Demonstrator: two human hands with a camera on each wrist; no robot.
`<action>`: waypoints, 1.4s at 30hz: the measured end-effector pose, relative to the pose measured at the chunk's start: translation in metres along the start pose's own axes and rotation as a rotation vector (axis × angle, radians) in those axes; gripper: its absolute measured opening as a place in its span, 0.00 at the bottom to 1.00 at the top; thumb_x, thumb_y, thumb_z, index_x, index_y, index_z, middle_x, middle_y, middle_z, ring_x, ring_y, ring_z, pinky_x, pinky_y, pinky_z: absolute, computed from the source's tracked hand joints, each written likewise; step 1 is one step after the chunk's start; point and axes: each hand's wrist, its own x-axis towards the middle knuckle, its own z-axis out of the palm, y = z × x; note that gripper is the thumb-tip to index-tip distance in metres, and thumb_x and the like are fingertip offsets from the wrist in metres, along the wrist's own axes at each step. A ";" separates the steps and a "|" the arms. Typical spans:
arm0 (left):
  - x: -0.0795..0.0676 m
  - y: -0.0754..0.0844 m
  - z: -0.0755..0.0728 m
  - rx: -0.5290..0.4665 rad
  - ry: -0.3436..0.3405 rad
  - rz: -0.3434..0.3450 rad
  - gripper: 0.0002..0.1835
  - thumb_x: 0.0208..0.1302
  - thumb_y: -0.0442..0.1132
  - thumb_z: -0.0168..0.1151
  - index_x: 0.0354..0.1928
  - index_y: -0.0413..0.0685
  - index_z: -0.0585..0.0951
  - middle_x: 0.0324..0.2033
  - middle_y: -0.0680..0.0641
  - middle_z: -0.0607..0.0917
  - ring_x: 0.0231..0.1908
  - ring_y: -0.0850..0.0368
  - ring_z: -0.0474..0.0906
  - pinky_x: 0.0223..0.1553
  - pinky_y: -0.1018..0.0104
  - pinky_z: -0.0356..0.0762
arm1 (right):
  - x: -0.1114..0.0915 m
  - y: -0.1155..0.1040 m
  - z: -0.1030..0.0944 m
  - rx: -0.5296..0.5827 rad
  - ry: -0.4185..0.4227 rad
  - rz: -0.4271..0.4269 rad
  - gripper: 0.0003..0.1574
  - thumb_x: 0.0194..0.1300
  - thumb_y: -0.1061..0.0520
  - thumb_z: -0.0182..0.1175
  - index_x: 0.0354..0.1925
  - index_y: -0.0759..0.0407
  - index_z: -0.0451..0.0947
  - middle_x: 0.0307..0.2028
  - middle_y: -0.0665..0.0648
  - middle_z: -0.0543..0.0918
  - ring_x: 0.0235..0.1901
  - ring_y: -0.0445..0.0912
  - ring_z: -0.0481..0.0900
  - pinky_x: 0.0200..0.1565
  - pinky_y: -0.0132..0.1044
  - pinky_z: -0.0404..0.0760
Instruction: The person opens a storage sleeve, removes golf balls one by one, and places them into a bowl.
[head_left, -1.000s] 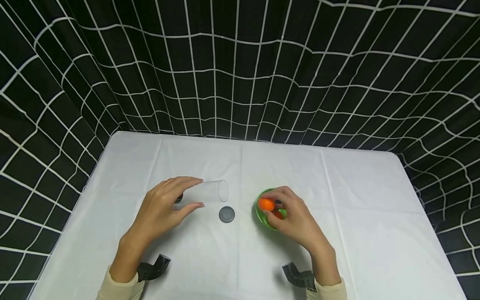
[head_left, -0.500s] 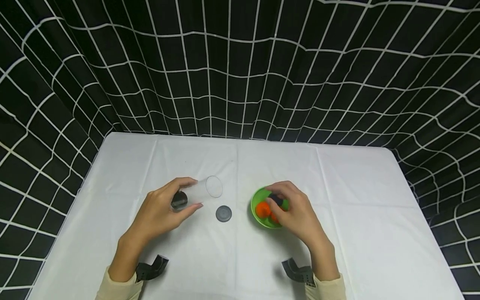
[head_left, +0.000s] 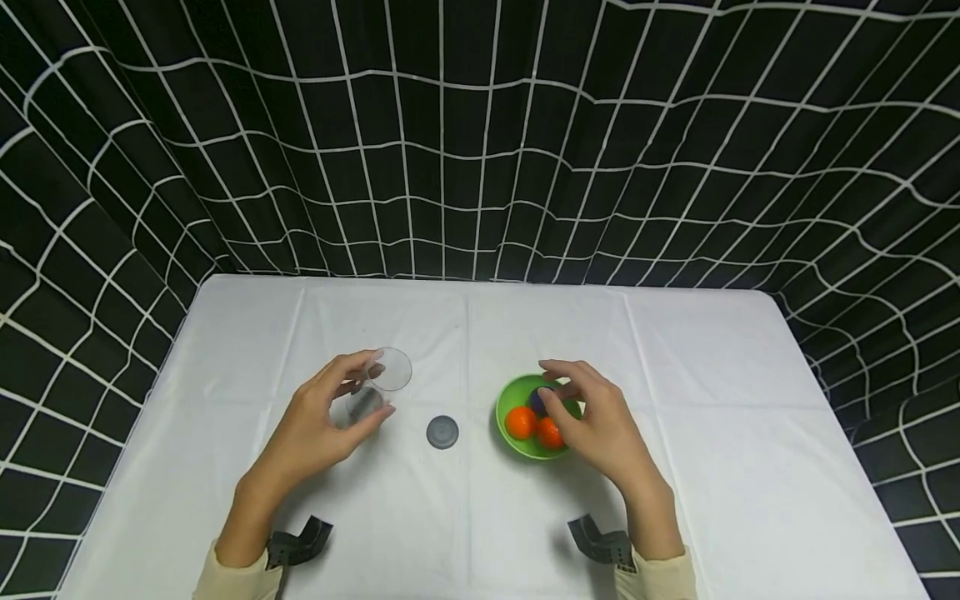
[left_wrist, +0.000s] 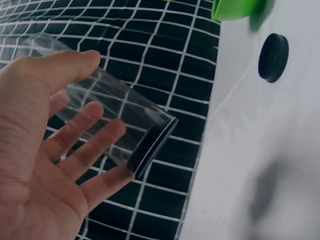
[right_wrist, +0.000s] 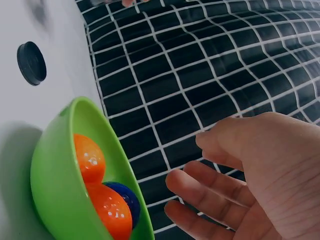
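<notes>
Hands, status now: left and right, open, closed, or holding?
Left hand: fingers curled round the clear tube, holding it tilted off the table.
Right hand: open, fingers relaxed over the green bowl, holding nothing.

Left hand (head_left: 322, 421) holds clear tube (head_left: 378, 385).

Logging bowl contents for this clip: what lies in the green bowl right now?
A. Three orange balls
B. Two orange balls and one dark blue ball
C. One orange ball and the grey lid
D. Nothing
B: the green bowl holds two orange balls and a dark blue ball, plainest in the right wrist view.
</notes>
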 end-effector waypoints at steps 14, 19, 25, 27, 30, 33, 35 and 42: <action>0.000 -0.024 0.005 -0.120 -0.165 -0.218 0.29 0.63 0.33 0.76 0.59 0.48 0.68 0.57 0.43 0.84 0.58 0.47 0.85 0.63 0.50 0.85 | 0.000 -0.002 -0.001 0.035 0.015 -0.011 0.21 0.71 0.63 0.68 0.61 0.56 0.82 0.54 0.58 0.88 0.45 0.47 0.91 0.53 0.51 0.90; -0.001 -0.032 0.007 -0.127 -0.199 -0.240 0.28 0.66 0.32 0.74 0.59 0.46 0.66 0.58 0.43 0.82 0.58 0.47 0.85 0.66 0.46 0.82 | 0.000 -0.002 -0.003 0.027 0.017 -0.009 0.21 0.71 0.63 0.68 0.61 0.56 0.83 0.54 0.58 0.88 0.45 0.47 0.91 0.54 0.50 0.90; -0.003 -0.037 0.007 -0.156 -0.224 -0.255 0.30 0.67 0.32 0.72 0.58 0.46 0.61 0.58 0.44 0.79 0.60 0.46 0.84 0.68 0.47 0.80 | 0.001 -0.002 -0.004 0.025 0.009 0.003 0.21 0.71 0.62 0.68 0.60 0.56 0.83 0.54 0.56 0.88 0.46 0.46 0.91 0.55 0.50 0.89; -0.004 -0.040 0.008 -0.161 -0.235 -0.243 0.30 0.67 0.31 0.72 0.58 0.45 0.60 0.57 0.44 0.78 0.59 0.47 0.84 0.67 0.48 0.80 | 0.000 -0.003 -0.005 0.028 0.010 0.007 0.21 0.70 0.62 0.69 0.60 0.55 0.83 0.54 0.55 0.88 0.46 0.46 0.91 0.55 0.50 0.89; -0.004 -0.042 0.009 -0.152 -0.245 -0.236 0.30 0.67 0.32 0.72 0.57 0.45 0.60 0.55 0.43 0.79 0.59 0.46 0.84 0.66 0.49 0.81 | -0.001 -0.004 -0.005 0.035 0.004 0.014 0.22 0.70 0.61 0.70 0.61 0.55 0.83 0.55 0.55 0.88 0.46 0.46 0.91 0.56 0.50 0.89; -0.005 -0.044 0.009 -0.153 -0.243 -0.248 0.30 0.67 0.33 0.73 0.58 0.45 0.60 0.55 0.41 0.79 0.59 0.44 0.84 0.66 0.49 0.81 | -0.001 -0.005 -0.005 0.052 -0.010 0.013 0.23 0.69 0.61 0.71 0.61 0.56 0.83 0.54 0.57 0.88 0.46 0.46 0.90 0.56 0.50 0.89; -0.005 -0.047 0.009 -0.170 -0.241 -0.258 0.31 0.66 0.32 0.74 0.59 0.45 0.60 0.55 0.40 0.78 0.59 0.44 0.83 0.66 0.50 0.81 | -0.001 -0.005 -0.004 0.061 -0.021 0.016 0.23 0.69 0.61 0.71 0.61 0.55 0.83 0.54 0.57 0.88 0.46 0.46 0.90 0.56 0.50 0.89; -0.005 -0.050 0.010 -0.158 -0.239 -0.265 0.30 0.66 0.34 0.75 0.60 0.47 0.65 0.54 0.45 0.79 0.59 0.45 0.85 0.65 0.48 0.82 | -0.001 -0.004 -0.003 0.066 -0.033 0.032 0.22 0.70 0.60 0.70 0.61 0.54 0.83 0.53 0.57 0.88 0.47 0.46 0.90 0.56 0.51 0.89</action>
